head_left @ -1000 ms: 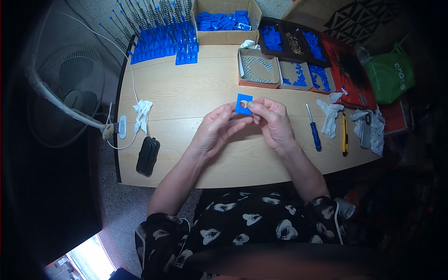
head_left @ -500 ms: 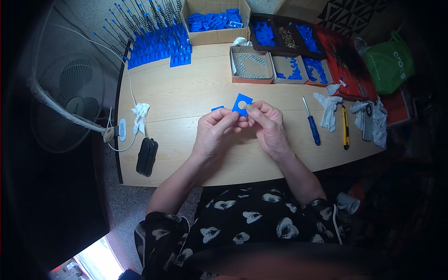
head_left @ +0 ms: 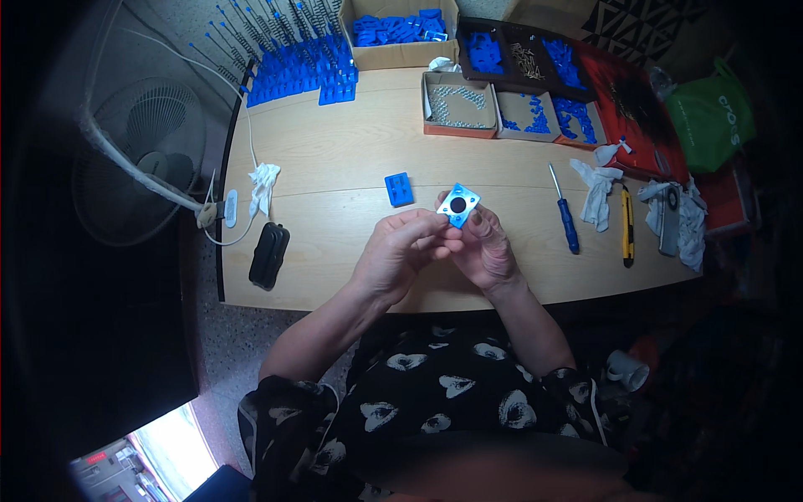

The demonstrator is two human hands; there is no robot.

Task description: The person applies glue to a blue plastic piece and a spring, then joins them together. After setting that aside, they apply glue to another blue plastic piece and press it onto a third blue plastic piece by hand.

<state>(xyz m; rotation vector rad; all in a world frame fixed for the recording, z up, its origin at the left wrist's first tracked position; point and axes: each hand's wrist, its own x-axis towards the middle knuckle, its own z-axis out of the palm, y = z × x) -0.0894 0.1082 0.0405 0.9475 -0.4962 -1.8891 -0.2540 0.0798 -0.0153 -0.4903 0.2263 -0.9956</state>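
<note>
Above the middle of the table I hold a small square blue plate tilted toward me. Its face shines almost white, with a dark round centre and small spots near the corners. My right hand pinches its lower right edge between thumb and fingers, one fingertip showing behind it. At the lower left corner, the fingertips of my left hand are closed on the same plate. Just to the left of it, a blue block with recesses lies on the tabletop.
Behind stand blue bases with springs, a carton of blue parts, a dark divided tray and small boxes, one holding shiny beads. To the right lie a screwdriver and a yellow cutter; a black case lies left.
The plate has turned: its round centre, pale before, now looks dark, and its face is shiny. My hands have moved slightly right and down, uncovering the blue block.
</note>
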